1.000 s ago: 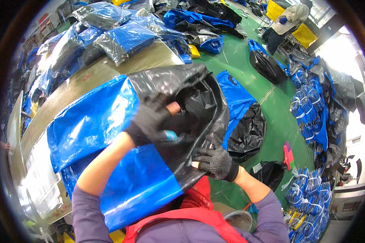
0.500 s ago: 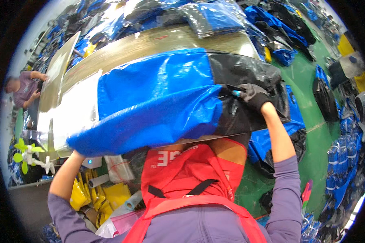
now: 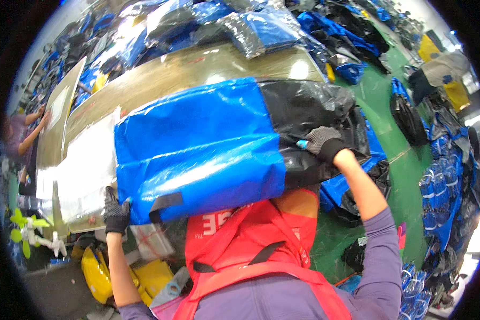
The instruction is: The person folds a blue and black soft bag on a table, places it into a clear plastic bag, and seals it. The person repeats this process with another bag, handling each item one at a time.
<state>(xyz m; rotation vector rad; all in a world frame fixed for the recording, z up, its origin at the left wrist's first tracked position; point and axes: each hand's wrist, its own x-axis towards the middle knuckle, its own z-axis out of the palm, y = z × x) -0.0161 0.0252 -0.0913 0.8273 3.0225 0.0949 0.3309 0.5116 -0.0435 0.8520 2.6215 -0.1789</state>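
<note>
Bag: blue-and-black coated-fabric bag (image 3: 197, 138) lay on table (image 3: 197, 66), black end right, black strap (image 3: 167, 203) at near edge.
Left hand: gloved left hand (image 3: 116, 212) was at bag's near left corner; couldn't tell if pinching.
Right hand: gloved right hand (image 3: 325, 144) had fingers curled on black end; grip underneath hidden.
Lettering: white, on red apron (image 3: 240, 234), broken by folds.
Unclear: glare washed out table's left; co-worker (image 3: 29, 133) at left was blurred.

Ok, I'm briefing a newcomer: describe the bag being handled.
Find the table before the red apron. Along its near side lies a blue-and-black bag, left hand at its blue end, right hand on its black part. Unlike the clear-wrapped packs beyond, it lies unwrapped.
</note>
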